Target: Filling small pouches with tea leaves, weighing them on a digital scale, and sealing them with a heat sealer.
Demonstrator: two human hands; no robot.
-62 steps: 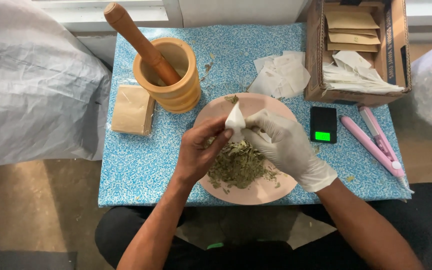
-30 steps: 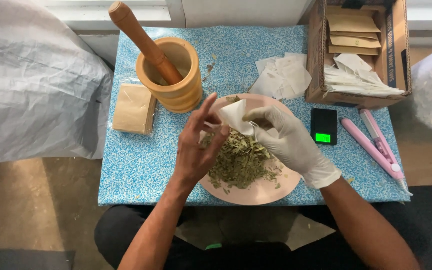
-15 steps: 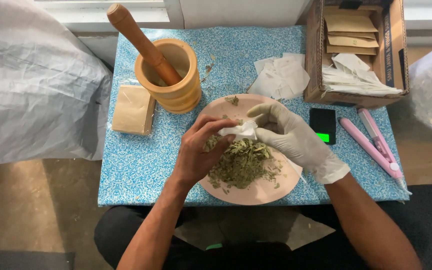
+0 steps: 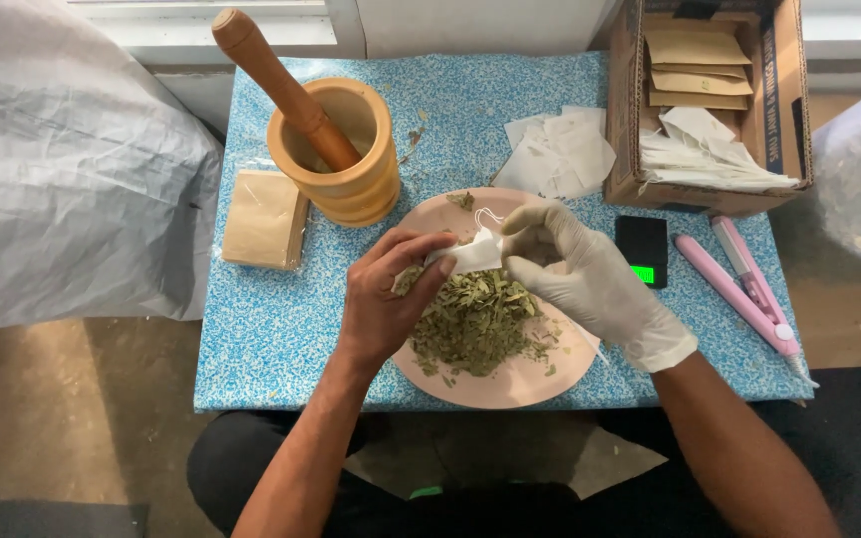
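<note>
A pink plate (image 4: 535,379) sits near the table's front edge with a heap of dried green leaves (image 4: 470,321) on it. Over the plate both hands hold a small white paper sachet (image 4: 470,254). My bare left hand (image 4: 381,299) pinches its left end, fingertips down among the leaves. My right hand (image 4: 590,279), in a white glove, grips the sachet's right end. A thin white string loops above the sachet.
A wooden mortar (image 4: 341,149) with a pestle (image 4: 281,85) stands at the back left, a tan packet (image 4: 263,219) beside it. Loose white sachets (image 4: 560,151) lie behind the plate. A cardboard box (image 4: 705,100), small black scale (image 4: 642,249) and pink sealing tool (image 4: 744,284) sit right.
The sachet was held upright above the plate, then opened out, and has come down to lie sideways just over the leaves between both hands.
</note>
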